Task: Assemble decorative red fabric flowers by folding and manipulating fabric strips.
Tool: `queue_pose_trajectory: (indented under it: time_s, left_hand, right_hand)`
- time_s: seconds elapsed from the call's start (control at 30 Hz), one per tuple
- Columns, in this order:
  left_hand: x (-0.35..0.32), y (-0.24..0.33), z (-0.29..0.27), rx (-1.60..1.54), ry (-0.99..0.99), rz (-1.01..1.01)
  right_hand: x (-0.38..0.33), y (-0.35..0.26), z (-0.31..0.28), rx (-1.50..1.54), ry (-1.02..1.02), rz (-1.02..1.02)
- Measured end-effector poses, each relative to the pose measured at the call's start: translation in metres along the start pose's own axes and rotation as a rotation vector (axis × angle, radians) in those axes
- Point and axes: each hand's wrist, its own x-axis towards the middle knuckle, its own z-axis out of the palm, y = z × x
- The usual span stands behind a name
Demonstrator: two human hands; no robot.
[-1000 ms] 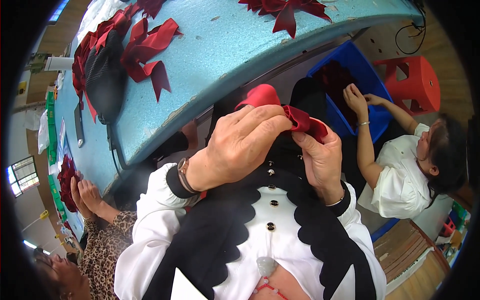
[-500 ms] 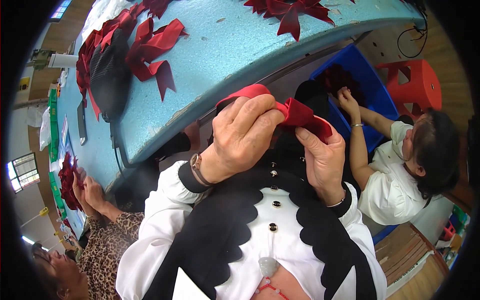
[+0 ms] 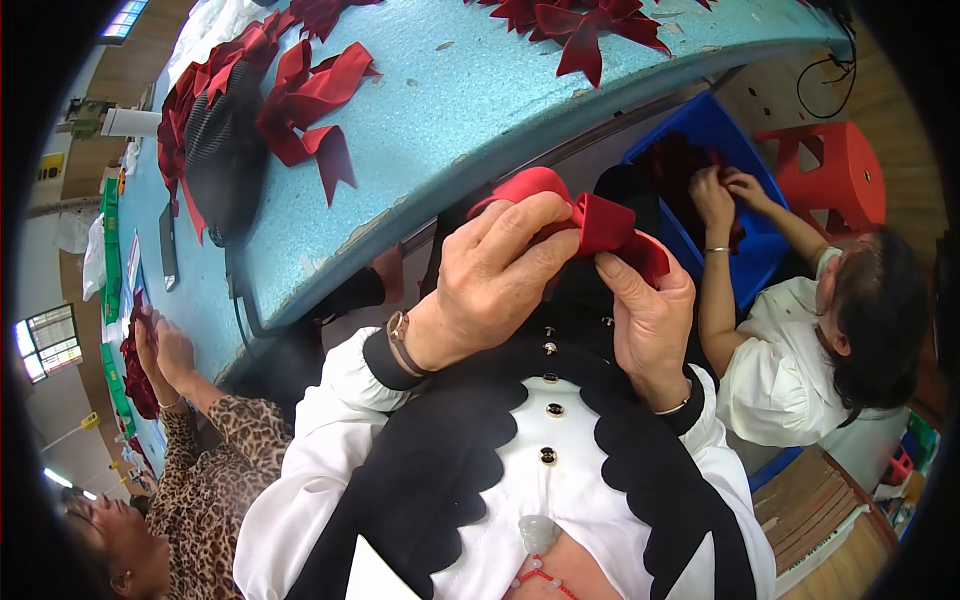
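Between my two hands, in front of my chest and beside the table edge, is a red ribbon bow (image 3: 606,224) with a knot or fold at its middle. My left hand (image 3: 497,275) pinches the ribbon left of that fold, and one loop stands up above its fingers. On the other side, my right hand (image 3: 648,318) grips the ribbon between thumb and fingers, partly hiding its end. The fingertips of both hands are partly covered by the ribbon.
The blue table (image 3: 420,130) carries a loose red bow (image 3: 308,110), more bows at its far edge and a dark ribbed object (image 3: 225,150). One co-worker handles red ribbon at left; another reaches into a blue bin (image 3: 760,265) near a red stool (image 3: 850,180).
My left hand has shifted slightly right and the upper loop has moved with it. The right co-worker now has both hands in the blue bin.
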Motion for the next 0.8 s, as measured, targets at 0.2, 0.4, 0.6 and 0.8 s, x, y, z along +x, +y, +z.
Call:
queue_pose_trajectory:
  time_s: [0.2,0.4,0.6,0.8]
  left_hand:
    - [0.002,0.001,-0.003,0.018,-0.011,-0.034]
    - [0.001,0.002,0.004,0.004,-0.018,-0.124]
    - [0.003,0.005,0.001,-0.094,-0.072,-0.222]
    - [0.004,0.012,-0.001,-0.302,-0.122,-0.52]
  right_hand:
    - [-0.002,-0.002,0.003,-0.02,0.006,-0.007]
    - [0.0,0.0,0.004,-0.05,0.023,-0.029]
    - [0.002,0.002,0.004,-0.134,0.061,-0.069]
    - [0.003,0.0,0.005,-0.171,0.082,-0.103]
